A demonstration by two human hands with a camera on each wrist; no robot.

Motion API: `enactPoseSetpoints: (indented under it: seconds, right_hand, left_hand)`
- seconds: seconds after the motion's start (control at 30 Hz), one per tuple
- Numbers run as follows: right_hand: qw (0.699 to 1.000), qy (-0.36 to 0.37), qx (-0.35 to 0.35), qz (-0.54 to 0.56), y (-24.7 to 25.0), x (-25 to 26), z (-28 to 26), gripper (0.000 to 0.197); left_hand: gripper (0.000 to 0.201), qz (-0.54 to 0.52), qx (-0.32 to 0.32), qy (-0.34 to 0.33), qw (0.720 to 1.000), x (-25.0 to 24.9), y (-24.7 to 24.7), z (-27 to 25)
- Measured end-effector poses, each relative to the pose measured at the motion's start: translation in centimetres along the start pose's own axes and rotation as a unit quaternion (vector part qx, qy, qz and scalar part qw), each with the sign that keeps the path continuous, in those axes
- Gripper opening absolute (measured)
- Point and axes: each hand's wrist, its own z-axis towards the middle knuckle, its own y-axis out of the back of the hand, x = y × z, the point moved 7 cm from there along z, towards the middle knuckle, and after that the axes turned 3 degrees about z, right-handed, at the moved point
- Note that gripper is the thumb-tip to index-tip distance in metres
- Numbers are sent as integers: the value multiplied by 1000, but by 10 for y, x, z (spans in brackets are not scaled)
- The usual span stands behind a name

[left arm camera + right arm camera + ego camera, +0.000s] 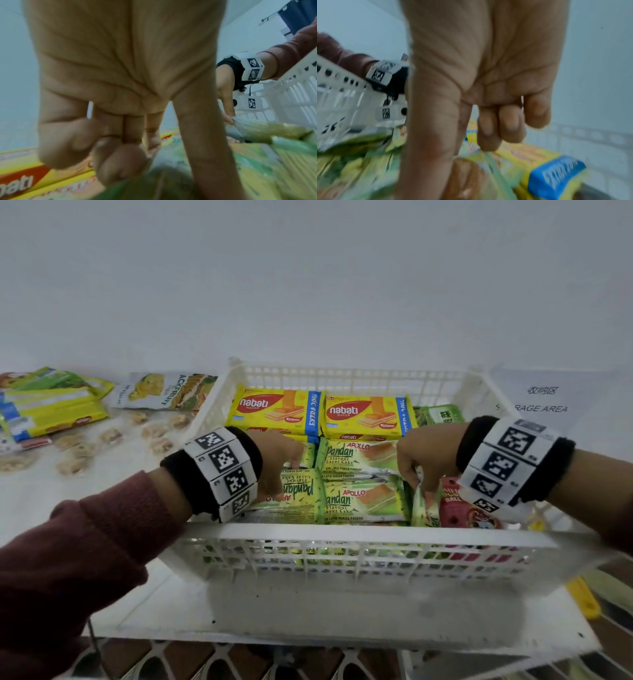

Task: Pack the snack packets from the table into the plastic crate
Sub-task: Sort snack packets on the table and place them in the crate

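Observation:
The white plastic crate point(342, 534) stands mid-table with both hands inside it. Two yellow Nabati wafer packs point(274, 409) lie along its back, and green Pandan cake packets point(356, 457) fill the middle. My left hand point(282, 479) grips the end of an upside-down Pandan packet point(301, 491), thumb and curled fingers closing on its edge in the left wrist view point(137, 162). My right hand point(419, 484) pinches another Pandan packet point(426, 510) standing on edge beside a red packet point(459, 508). The right wrist view shows this pinch point(471, 148), blurred.
On the table left of the crate lie a jackfruit packet point(164, 390), a stack of yellow and green packets point(51, 405) and several small clear-wrapped snacks point(113, 436). A "storage area" sign point(541, 398) lies behind the crate on the right. The table's front edge is close below.

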Motion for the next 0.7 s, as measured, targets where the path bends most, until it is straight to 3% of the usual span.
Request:
enactPoseSetpoints:
  seconds: [0.13,0.23,0.37,0.47,0.57,0.7]
  right_hand:
    - [996,-4,-83,-23,32,-9,-17,16]
    - [987,2,-161,-20,59,-14,-33,16]
    - [965,65,-218,131,76,-11,-39,7]
    - [951,76,-219,204,60,0,-17,7]
    - [953,64,-176,237,32,5,8,13]
    - [968,42,-145,201,20,6,16,27]
  left_hand:
    - [66,-51,-39,-30,997,-3,18,-9]
    - [64,-207,-88,-56,973,4,39,-20]
    - [86,-314,-197,-39,928,21,60,-31]
    - [96,-401,-213,-22,891,29,57,-35]
    - [95,-462,-196,0,865,34,47,-32]
    - [73,-424,-145,43,893,34,31,-25]
